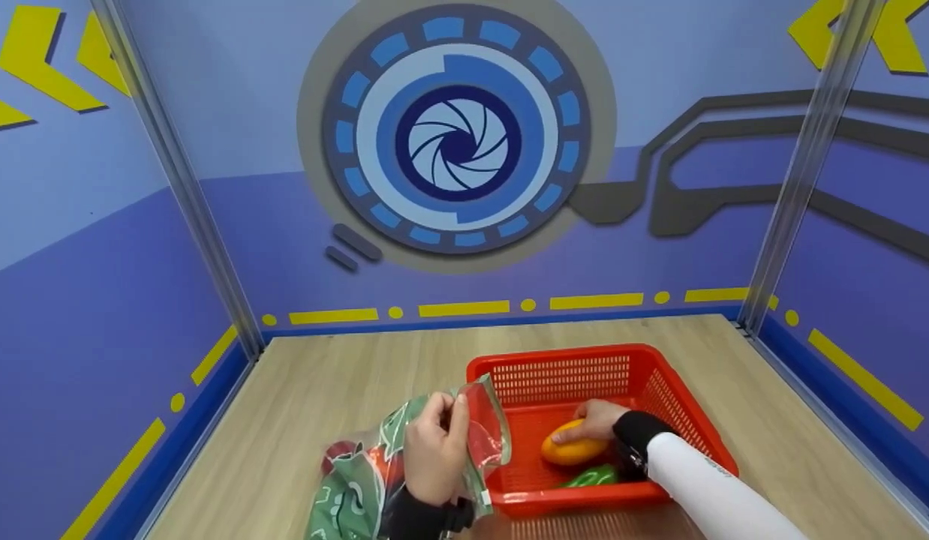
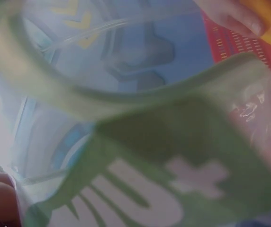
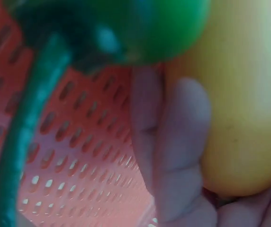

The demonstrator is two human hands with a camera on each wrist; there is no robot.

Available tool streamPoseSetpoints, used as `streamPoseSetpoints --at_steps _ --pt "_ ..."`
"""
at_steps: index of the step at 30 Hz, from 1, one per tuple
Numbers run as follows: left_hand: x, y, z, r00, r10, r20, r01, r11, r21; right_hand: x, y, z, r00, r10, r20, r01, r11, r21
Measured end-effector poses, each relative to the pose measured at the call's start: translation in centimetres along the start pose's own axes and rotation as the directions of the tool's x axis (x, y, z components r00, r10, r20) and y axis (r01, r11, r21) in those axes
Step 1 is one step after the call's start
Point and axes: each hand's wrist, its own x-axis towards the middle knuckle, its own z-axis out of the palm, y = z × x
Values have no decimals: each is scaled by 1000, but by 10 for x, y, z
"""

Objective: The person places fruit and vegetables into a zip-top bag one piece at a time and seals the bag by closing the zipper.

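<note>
Currently grips a yellow-orange fruit (image 1: 573, 451) with the right hand (image 1: 599, 420), down inside a red basket (image 1: 569, 373) with slotted walls. Just in front of that fruit, near the front wall of the basket, a glossy green pepper (image 1: 593, 477), with a long curved stem plain in the right wrist view. Cannot tell about contact between pepper and fruit, nor between fruit and basket floor. With the left hand (image 1: 438, 454), pinches the upper edge of a green-printed, partly clear bag (image 1: 348, 499), outside the basket on its left, mouth end towards it. Towards the left side of the bag, a dark red round thing (image 1: 338, 452), too small to name. In the left wrist view, a curved bag rim above large pale lettering and a plus sign, all blurred. Holds the hands well apart from each other, each clamped on its own thing. On both wrists, black bands; on the right arm, a white sleeve (image 1: 727, 480). Under basket and bag, a pale wood-grain table (image 1: 277, 420); behind, blue and purple wall panels (image 1: 247, 247) with a big round emblem (image 1: 458, 146), yellow dashes and metal posts.
</note>
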Motion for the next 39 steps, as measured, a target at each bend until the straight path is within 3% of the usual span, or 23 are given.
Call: streamPoseSetpoints --at_steps 4,11,18,25,32,39 --pt "0 0 0 1000 -3 5 3 1000 3 1 0 0 999 -17 -36 16 999 -32" --pt "-2 -1 0 1000 -5 7 5 1000 1 -1 -1 0 997 10 -75 -9 1000 5" --pt "-2 -1 0 998 65 -23 -65 998 5 2 -5 1 993 -15 -117 30 992 126" --pt "-1 0 1 1000 17 -3 -17 1000 2 3 -8 -4 989 -47 -140 72 981 179" --pt "-1 0 1 1000 7 5 -7 1000 9 -5 -24 -11 972 -163 -170 192 966 172" --pt "0 1 1 1000 -17 25 17 1000 -3 -23 -60 -12 938 -334 -93 346 918 193"
